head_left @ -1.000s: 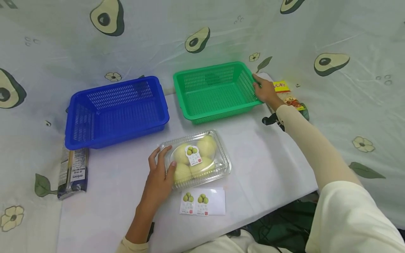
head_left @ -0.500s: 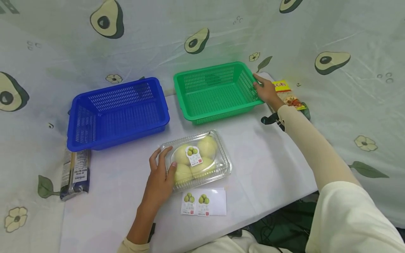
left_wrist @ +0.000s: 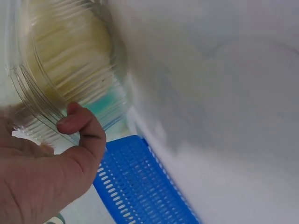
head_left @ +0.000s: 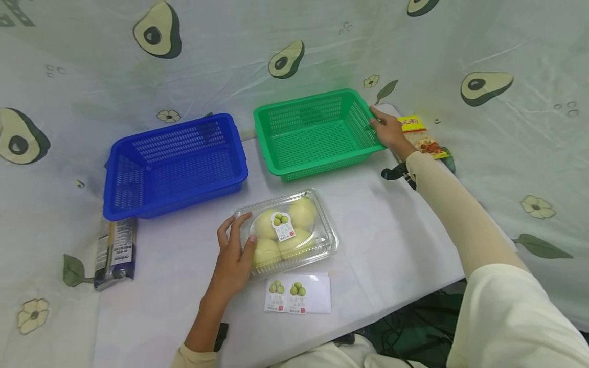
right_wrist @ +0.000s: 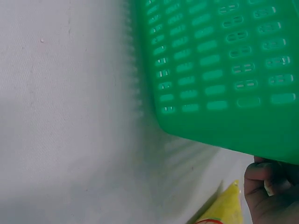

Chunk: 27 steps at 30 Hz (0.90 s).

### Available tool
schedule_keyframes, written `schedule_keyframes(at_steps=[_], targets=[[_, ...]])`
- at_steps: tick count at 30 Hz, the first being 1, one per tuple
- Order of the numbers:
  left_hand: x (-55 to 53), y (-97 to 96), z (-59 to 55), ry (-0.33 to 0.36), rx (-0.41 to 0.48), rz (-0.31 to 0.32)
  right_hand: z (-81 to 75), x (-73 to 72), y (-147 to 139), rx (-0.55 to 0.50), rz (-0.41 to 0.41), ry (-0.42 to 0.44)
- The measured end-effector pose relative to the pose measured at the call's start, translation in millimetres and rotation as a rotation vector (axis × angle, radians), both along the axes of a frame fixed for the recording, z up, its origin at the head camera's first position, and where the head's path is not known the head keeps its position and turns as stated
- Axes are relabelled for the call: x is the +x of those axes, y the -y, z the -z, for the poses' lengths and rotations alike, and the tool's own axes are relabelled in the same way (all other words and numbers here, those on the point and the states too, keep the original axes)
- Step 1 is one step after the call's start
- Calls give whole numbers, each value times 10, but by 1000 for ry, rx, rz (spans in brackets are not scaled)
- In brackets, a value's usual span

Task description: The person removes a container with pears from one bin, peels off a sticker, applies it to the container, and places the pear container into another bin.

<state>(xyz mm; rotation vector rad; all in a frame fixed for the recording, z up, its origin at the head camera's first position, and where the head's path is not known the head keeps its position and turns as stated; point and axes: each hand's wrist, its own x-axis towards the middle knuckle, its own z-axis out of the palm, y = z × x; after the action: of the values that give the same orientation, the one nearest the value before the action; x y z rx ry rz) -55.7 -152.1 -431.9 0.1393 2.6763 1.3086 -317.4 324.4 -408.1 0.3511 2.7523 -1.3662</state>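
A clear plastic clamshell box (head_left: 324,244) of pale yellow-green round fruits (head_left: 294,243) lies on the white table, with a fruit label (head_left: 282,227) on its lid. My left hand (head_left: 234,260) holds the box at its left side, fingers over the edge and thumb nearer me. In the left wrist view, bent digits touch the ribbed rim of the box (left_wrist: 70,60). Farther back on the right, my right hand (head_left: 391,134) grips the right rim of a green plastic basket (head_left: 317,167). Its curled fingers show under that rim in the right wrist view; the basket holds nothing.
A blue plastic basket (head_left: 193,197) stands at the back left, over part of a dark packet (head_left: 116,253). Two fruit labels on a white backing sheet (head_left: 317,294) lie in front of the box. Yellow-topped food packets (head_left: 421,134) lie beyond my right wrist.
The head view has turned slightly left, so the blue basket and dark packet appear farther right. Both hands keep their holds; the box and green basket stay in place.
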Motion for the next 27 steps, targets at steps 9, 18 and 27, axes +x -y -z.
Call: schedule_keyframes(at_steps=[9,18,27], targets=[[-83,-28,16,28,108,-8,12,18,-73,-11,8,13],[-142,-1,2,32,119,-42,39,-9,-81,-55,4,19],[-169,-1,-53,14,120,-43,3,-38,-90,-81,15,56]])
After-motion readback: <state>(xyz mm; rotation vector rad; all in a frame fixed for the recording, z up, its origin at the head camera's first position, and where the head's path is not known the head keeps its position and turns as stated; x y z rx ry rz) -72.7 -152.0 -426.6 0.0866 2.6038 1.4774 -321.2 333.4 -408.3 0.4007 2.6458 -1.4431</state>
